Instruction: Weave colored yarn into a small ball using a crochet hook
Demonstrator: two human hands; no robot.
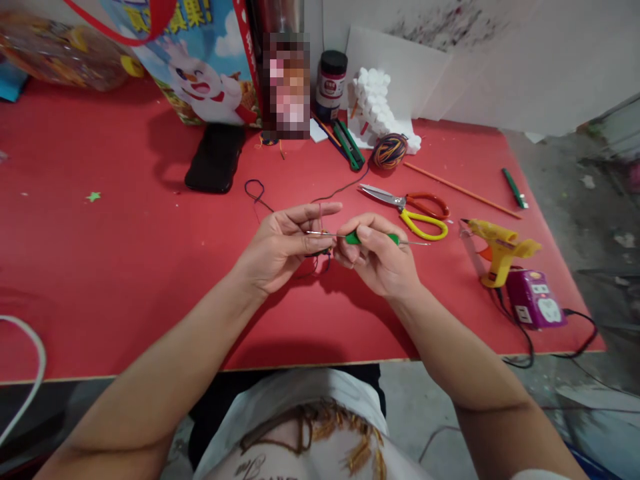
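The right hand (pixel 380 257) pinches the hook (pixel 353 237) by its green handle, probably for fine control of the tip. The left hand (pixel 273 248) seems to pinch the small yarn piece (pixel 325 251), mostly hidden by fingers; its forefinger is stretched out, likely to keep the strand (pixel 321 217) tight. The yarn ball (pixel 390 151) sits beyond them on the red surface (pixel 125 267), near the scissors (pixel 399 202).

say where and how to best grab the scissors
Take the scissors by the red and yellow handles, probably from the near right with the right hand, once it frees the green tool. They lie flat, handles toward the right, blades pointing left, so that side should avoid the edges.
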